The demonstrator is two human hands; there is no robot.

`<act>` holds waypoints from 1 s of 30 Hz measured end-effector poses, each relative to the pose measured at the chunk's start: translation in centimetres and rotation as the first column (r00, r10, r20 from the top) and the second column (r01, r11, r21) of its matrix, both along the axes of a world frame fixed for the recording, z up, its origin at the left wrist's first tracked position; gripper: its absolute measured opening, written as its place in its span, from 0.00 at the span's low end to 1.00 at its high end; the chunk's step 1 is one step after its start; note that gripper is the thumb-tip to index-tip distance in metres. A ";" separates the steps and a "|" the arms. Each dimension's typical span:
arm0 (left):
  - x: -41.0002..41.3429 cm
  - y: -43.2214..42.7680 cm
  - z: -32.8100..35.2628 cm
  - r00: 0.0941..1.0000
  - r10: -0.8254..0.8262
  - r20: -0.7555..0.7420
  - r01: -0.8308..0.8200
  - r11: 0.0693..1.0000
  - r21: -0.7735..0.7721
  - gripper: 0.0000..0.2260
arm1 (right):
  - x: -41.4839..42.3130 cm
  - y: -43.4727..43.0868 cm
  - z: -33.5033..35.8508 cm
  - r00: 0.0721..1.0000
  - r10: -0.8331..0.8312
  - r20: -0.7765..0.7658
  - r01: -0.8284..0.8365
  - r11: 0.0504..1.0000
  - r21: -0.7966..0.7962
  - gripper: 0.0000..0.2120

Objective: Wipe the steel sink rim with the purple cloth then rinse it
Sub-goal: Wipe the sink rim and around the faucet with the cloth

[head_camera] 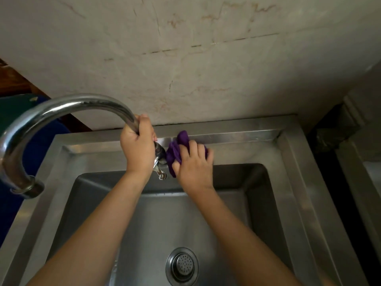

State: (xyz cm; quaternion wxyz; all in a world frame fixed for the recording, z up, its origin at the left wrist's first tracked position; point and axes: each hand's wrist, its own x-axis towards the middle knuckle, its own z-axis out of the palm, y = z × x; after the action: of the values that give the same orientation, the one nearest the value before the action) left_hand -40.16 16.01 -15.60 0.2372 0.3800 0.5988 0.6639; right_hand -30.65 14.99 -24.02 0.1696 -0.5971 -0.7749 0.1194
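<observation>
left hand (137, 145) fisted, right hand (193, 168) pressing, fingers (201, 150) spread

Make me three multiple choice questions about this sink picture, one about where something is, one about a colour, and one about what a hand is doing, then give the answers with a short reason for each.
1. Where is the cloth?
A. On the back rim of the sink, just right of the tap's base
B. Down in the basin over the drain
C. Draped over the spout

2. What colour is the cloth?
A. Yellow
B. Purple
C. White

3. What is the left hand doing?
A. Resting flat in the basin
B. Holding a sponge
C. Gripping the tap near its base

Answers:
1. A, the right hand presses it on the rim behind the basin.
2. B, purple folds show around the fingers.
3. C, its fingers curl round the lower neck of the tap.
</observation>
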 end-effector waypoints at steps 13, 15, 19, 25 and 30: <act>0.0 0.1 0.5 0.999 0.027 0.025 -0.025 0.996 -0.082 0.16 | 14.5 2.6 0.9 0.858 -0.447 0.253 0.443 0.893 0.075 0.16; 0.1 0.1 0.5 1.000 0.023 0.015 -0.022 0.996 -0.089 0.17 | 15.7 3.7 1.8 0.853 -0.459 0.250 0.431 0.888 0.160 0.15; 0.4 -0.3 1.0 1.000 0.028 -0.001 -0.028 0.996 -0.087 0.15 | 16.7 3.6 0.5 0.923 -0.334 0.191 0.316 0.942 0.117 0.20; 0.9 -0.6 1.2 0.999 0.034 0.016 -0.032 0.994 -0.103 0.11 | 14.9 1.1 -0.5 0.939 -0.325 0.110 0.322 0.946 0.039 0.32; 0.7 -0.7 1.2 1.000 0.030 0.006 -0.029 0.989 -0.147 0.12 | 13.1 -1.5 -0.9 0.957 -0.291 0.024 0.291 0.957 -0.013 0.29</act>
State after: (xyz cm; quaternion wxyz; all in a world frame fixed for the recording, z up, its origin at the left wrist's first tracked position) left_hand -39.45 15.32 -14.35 0.2570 0.3500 0.6506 0.6230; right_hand -17.52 13.45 -24.93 0.1719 -0.7072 -0.6794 0.0932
